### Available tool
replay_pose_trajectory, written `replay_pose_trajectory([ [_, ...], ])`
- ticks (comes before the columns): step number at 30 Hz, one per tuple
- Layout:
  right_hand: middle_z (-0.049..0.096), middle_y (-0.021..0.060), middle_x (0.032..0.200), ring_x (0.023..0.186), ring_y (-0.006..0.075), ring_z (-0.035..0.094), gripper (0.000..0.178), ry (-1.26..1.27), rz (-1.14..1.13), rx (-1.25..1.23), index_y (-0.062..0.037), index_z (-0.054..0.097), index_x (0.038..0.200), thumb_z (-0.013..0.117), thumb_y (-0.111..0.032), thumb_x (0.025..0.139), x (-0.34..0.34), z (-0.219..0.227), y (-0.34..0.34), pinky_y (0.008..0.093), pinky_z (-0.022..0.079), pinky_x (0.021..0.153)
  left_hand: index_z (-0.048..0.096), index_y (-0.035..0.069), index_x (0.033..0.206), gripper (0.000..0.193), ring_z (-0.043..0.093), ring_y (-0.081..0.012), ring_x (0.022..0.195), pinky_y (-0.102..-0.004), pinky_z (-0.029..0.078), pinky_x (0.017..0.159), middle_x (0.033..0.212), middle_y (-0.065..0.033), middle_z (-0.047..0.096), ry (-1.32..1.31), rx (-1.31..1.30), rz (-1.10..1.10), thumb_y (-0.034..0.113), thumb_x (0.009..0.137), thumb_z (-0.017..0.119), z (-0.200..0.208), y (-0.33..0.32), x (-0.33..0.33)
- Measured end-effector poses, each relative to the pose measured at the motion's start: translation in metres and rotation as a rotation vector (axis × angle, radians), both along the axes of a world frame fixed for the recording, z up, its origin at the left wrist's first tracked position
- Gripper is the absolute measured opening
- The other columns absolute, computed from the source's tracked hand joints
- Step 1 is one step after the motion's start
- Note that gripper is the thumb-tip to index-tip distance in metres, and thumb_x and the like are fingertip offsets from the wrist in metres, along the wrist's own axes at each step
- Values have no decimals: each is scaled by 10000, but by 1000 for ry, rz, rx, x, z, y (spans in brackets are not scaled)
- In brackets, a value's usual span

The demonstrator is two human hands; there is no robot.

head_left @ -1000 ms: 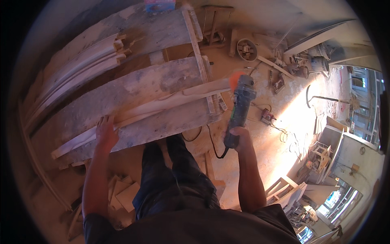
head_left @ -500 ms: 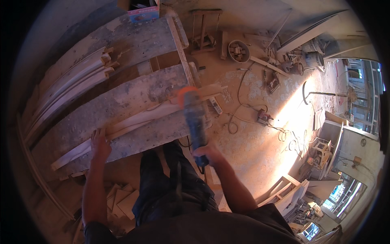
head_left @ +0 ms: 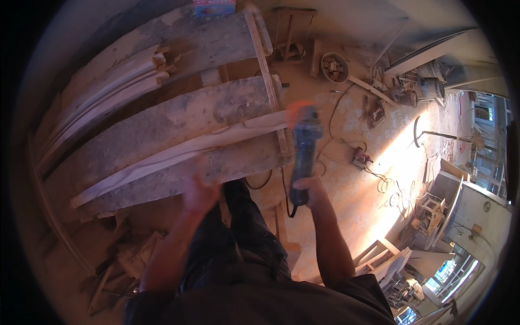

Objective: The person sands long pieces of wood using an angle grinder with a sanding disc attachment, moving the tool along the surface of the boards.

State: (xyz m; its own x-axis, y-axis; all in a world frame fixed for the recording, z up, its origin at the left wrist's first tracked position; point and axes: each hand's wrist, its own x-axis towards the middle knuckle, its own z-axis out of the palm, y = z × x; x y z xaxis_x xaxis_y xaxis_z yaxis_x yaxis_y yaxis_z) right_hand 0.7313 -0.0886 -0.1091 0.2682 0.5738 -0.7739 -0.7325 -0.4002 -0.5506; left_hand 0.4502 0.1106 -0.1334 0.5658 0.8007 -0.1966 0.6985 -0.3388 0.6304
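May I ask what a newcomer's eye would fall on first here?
Probably the dark power tool with its orange disc, held in the right hand just right of centre. Next might come the sunlit floor farther right, then the long pale wooden piece along the grey bench at left.

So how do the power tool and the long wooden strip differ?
The power tool is dark with orange at one end; the long wooden strip is pale. The tool is held in the right hand; the strip lies on the grey bench. The strip is longer than the tool.
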Motion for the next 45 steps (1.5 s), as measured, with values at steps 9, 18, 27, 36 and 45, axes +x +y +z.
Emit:
replay_pose_trajectory([
  [9, 685, 52, 861, 773, 166, 667, 471, -132, 269, 40, 22, 681, 1054, 760, -63, 596, -75, -7, 29, 311, 547, 719, 692, -19, 1020, 313, 682, -191, 788, -353, 561, 704, 913, -84, 696, -565, -1316, 530, 180, 834, 848, 24, -54, 117],
  [18, 691, 89, 999, 882, 227, 711, 582, 3, 0, 10, -6, 622, 1207, 687, -80, 633, -8, 3, 8, 355, 581, 750, 715, -40, 886, 347, 679, -184, 736, -379, 553, 670, 814, -111, 713, -399, -1227, 321, 210, 688, 851, -2, -72, 223],
  [27, 704, 82, 829, 712, 224, 698, 400, -117, 282, -50, 28, 680, 945, 752, -5, 553, -100, -7, 48, 354, 569, 672, 699, 15, 865, 239, 656, -153, 742, -350, 549, 710, 832, -63, 700, -508, -1183, 553, 141, 742, 860, 24, -37, 101],
  [36, 704, 81, 818, 705, 216, 701, 396, -184, 650, 17, 3, 674, 952, 734, -19, 561, -254, -3, 138, 353, 573, 650, 700, 39, 866, 206, 605, -141, 734, -343, 520, 714, 809, -33, 670, -601, -1069, 756, 154, 752, 828, 31, 22, -84],
  [45, 682, 79, 780, 665, 195, 674, 324, -60, 860, 27, 24, 663, 913, 713, 23, 592, -464, -14, 238, 328, 549, 615, 687, 39, 906, 209, 636, -161, 686, -340, 530, 660, 813, -47, 675, -871, -998, 1091, 105, 765, 826, 26, 86, -311],
])
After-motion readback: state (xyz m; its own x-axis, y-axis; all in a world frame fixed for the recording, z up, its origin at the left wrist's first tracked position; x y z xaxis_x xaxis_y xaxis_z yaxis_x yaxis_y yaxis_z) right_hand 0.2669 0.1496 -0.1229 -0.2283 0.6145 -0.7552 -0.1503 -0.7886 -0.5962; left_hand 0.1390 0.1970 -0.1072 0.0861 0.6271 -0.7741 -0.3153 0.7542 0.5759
